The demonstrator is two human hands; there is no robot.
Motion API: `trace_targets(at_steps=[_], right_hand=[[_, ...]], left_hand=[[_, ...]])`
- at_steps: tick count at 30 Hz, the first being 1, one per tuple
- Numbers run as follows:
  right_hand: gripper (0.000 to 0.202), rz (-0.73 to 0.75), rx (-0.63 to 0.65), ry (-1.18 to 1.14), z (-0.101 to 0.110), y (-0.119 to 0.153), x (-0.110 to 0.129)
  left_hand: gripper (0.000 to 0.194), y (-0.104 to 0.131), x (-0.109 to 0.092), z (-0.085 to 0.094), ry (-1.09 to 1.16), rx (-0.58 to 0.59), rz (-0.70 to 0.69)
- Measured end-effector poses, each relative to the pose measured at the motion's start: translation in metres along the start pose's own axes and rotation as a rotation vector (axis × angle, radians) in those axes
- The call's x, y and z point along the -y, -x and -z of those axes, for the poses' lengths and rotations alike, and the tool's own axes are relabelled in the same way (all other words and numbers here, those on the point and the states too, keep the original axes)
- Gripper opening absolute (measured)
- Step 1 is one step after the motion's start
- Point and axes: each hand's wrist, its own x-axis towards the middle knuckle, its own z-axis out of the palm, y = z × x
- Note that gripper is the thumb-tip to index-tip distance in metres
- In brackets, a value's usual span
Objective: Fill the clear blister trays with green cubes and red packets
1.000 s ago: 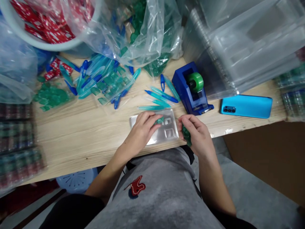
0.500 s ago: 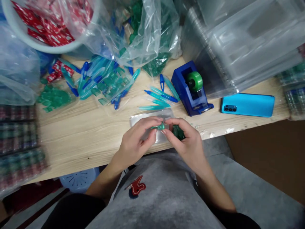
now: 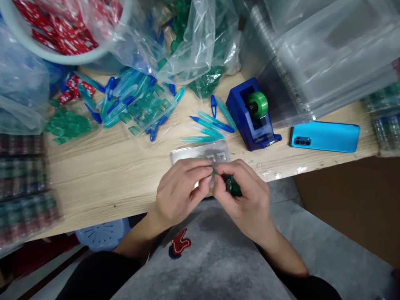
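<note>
Pinching a small green piece (image 3: 214, 171) btwn thumb + fingertips, L hand (image 3: 179, 189) meets R hand (image 3: 245, 196) nr the near edge of the desk (image 3: 109, 183); R thumb + index pinch the same pc, mostly hidden. R hand's other fingers: can't tell how they sit, but a dark green bunch (image 3: 233, 186) is tucked in that palm.

Clear tray (image 3: 184, 154) lies under both hands, nr the same edge; hands block most of its near half, w/ square hollows (image 3: 221, 156) showing past the fingers. Just beyond tray: loose teal + blue sticks (image 3: 206, 124). Blue tape dispenser (image 3: 245, 125) w/ green roll (image 3: 260, 105) stands close beyond R hand, btwn tray and blue phone (image 3: 326, 137), which lies nr desk's near edge, R side.

See-through plastic (image 3: 328, 62) (box or bags, can't tell) fills far R corner. Far L corner: pale basin (image 3: 71, 60) w/ red patterned stuff (image 3: 75, 39), clear bag (image 3: 193, 50) alongside. Toward desk's L edge: heap of green bits (image 3: 70, 125), then wrapped packs (image 3: 21, 179) stacked.
</note>
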Motion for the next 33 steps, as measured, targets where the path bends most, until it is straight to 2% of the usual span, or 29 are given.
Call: trace_targets(at_steps=[4,8,10,13,16,20,22,25,29,33], right_hand=[[0.012,0.011,-0.032,0.091,-0.001,-0.001,0.004],[0.013,0.024,-0.040,0.111,-0.001,-0.002,0.003],[0.012,0.016,-0.048,0.092,-0.001,-0.002,0.001],[0.011,-0.044,-0.035,0.018,0.000,-0.002,-0.005],[0.008,-0.174,-0.003,-0.089,0.004,-0.001,-0.015],[0.007,-0.320,-0.113,-0.087,0.013,0.001,-0.029],[0.006,-0.345,-0.157,-0.063,0.016,0.002,-0.033],[0.006,-0.327,-0.153,-0.052,0.019,0.004,-0.036],[0.007,-0.322,-0.132,-0.091,0.017,0.006,-0.038],[0.009,-0.464,-0.126,-0.271,0.016,0.006,-0.044]], left_hand=[[0.011,0.008,-0.003,-0.011,0.178,-0.146,0.170],[0.006,0.009,-0.009,-0.016,0.363,-0.213,0.334],[0.004,0.005,-0.011,-0.013,0.457,-0.202,0.394],[0.005,-0.002,-0.008,-0.006,0.554,-0.075,0.440],[0.008,-0.004,0.008,-0.003,0.447,0.013,0.362],[0.010,0.001,0.039,-0.016,-0.057,-0.005,0.073],[0.013,0.005,0.049,-0.026,-0.247,0.052,-0.093],[0.016,0.010,0.050,-0.038,-0.331,0.116,-0.245],[0.022,0.012,0.040,-0.037,-0.239,0.150,-0.248],[0.024,0.012,0.038,-0.034,-0.230,0.150,-0.134]])
